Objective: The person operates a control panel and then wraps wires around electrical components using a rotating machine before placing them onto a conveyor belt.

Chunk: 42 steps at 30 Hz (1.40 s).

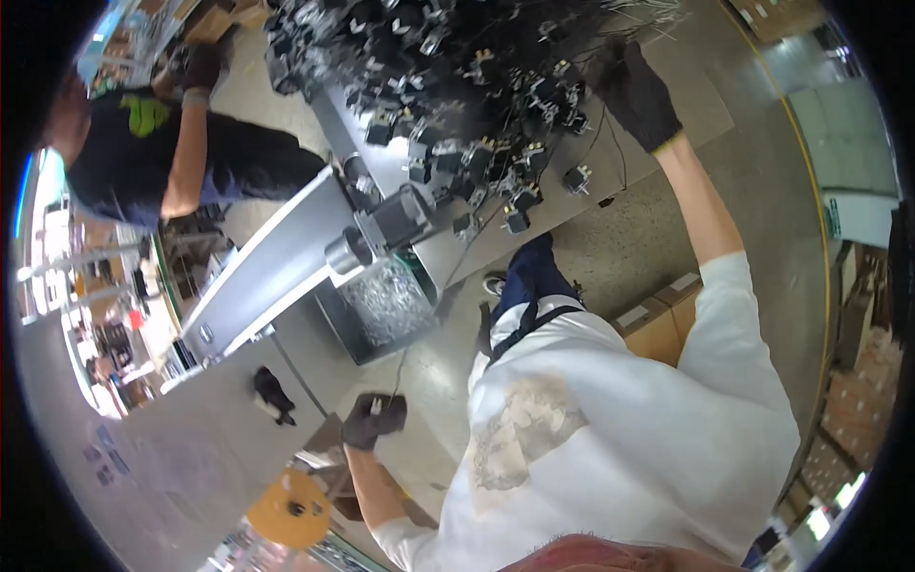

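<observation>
A large heap of black plugs with metal pins and black cords (467, 86) lies on a grey metal table (457, 253). My right hand (639, 100), in a dark glove, reaches to the right side of this heap. Its fingers blend into the dark cords there, so their grip is hidden. Lower down and to the left, away from the heap, my gloved left hand (375, 420) is closed on a thin cable (401, 365) with a small pale end piece showing. From that hand the cable runs up towards the heap.
Beside the table stands a conveyor (276, 257) with a motor (396, 221). Below it, a grey bin (381, 305) holds clear, shiny pieces. A co-worker in dark clothes (124, 157) stands across at the left. Cardboard boxes (658, 324) are on the floor; an orange disc (289, 508) is lower left.
</observation>
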Tool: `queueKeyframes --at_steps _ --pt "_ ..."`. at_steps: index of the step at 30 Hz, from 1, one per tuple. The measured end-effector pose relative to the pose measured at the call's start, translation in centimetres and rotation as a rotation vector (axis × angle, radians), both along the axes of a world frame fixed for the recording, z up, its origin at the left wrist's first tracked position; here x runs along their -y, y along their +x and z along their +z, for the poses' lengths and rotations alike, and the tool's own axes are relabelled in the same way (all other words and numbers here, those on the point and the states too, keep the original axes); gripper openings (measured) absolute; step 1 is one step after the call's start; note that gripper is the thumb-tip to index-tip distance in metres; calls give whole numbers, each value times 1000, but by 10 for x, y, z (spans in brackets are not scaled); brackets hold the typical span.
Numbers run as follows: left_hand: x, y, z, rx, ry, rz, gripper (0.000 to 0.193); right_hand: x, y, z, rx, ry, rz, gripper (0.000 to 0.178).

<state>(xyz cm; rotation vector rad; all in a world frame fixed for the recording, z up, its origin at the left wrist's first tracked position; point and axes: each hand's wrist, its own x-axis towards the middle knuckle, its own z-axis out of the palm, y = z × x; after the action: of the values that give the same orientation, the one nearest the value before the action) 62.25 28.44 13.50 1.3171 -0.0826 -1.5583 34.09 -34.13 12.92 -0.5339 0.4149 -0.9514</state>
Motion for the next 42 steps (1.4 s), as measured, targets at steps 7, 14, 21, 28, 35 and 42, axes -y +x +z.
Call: queueKeyframes --at_steps 7,14,21,28,35,42 --pt "18 -58 -60 908 242 -648 22 -119 62 36 -23 -97 417 34" --pt "-73 -137 -151 1100 263 -368 76 -195 120 67 -51 -107 557 41" --pt "43 -104 -150 1344 162 -83 91 -290 178 126 8 -104 956 39" --pt "108 -128 -208 1088 -132 147 58 -323 241 157 183 -241 1005 31" --pt "73 -128 -217 740 72 347 13 -269 267 181 389 -317 984 22" --pt "-29 -126 -163 941 224 123 31 -220 268 113 79 -367 688 31"
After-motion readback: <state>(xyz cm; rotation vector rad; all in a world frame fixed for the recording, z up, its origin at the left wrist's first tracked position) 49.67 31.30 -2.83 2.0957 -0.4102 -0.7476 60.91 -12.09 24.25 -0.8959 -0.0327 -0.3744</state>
